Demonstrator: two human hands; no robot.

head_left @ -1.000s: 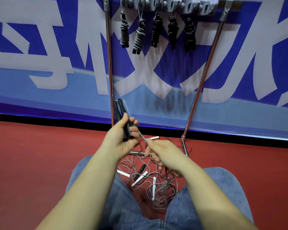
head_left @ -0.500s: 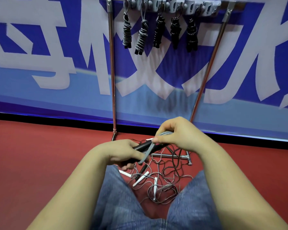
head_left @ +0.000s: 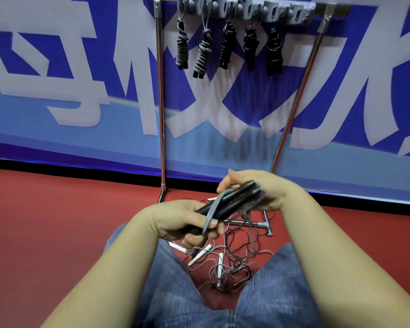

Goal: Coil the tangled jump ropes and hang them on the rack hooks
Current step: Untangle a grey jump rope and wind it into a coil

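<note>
Slim black handles (head_left: 234,200) in both hands, cord-wrapped.

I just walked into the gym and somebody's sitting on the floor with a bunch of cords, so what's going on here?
A person sits on the red floor in front of a metal rack, tidying jump ropes. The left hand grips one end of a pair of black handles, and the right hand holds the other end, with a grey cord looped across them. Five coiled ropes already hang from the rack hooks. A tangled pile with white handles lies on the floor between the knees.
</note>
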